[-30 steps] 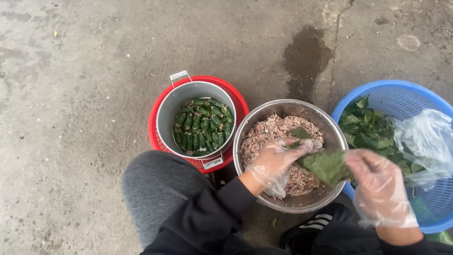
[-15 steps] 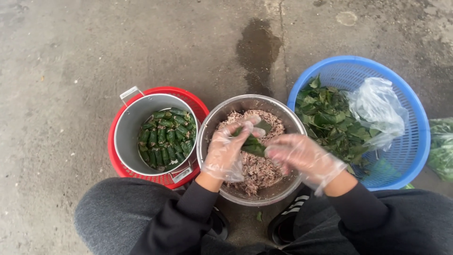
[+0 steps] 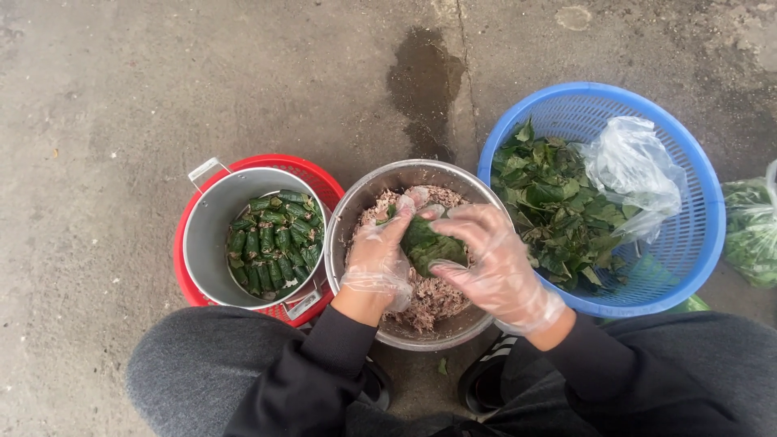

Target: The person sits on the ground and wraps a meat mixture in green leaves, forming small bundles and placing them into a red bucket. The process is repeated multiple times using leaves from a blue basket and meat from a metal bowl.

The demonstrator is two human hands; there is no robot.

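Both of my hands wear thin clear plastic gloves and hover over a steel bowl point(image 3: 356, 212) of minced meat filling point(image 3: 429, 299). My left hand point(image 3: 379, 259) and my right hand point(image 3: 490, 263) together grip a green leaf point(image 3: 427, 243) between them, just above the filling. To the left, a steel pot point(image 3: 206, 235) holds several rolled green leaf parcels point(image 3: 271, 243); it sits in a red plastic basket point(image 3: 320, 182).
A blue plastic basket point(image 3: 696, 235) on the right holds loose green leaves point(image 3: 554, 202) and a crumpled clear plastic bag point(image 3: 635, 174). Another bag of greens point(image 3: 753, 231) lies at the right edge. The floor is grey concrete with a dark wet patch point(image 3: 425, 85). My knees frame the bowl.
My view shifted, so the bowls sit further left in frame. The hands brought the leaf from the bowl's right rim to over the filling and closed around it.
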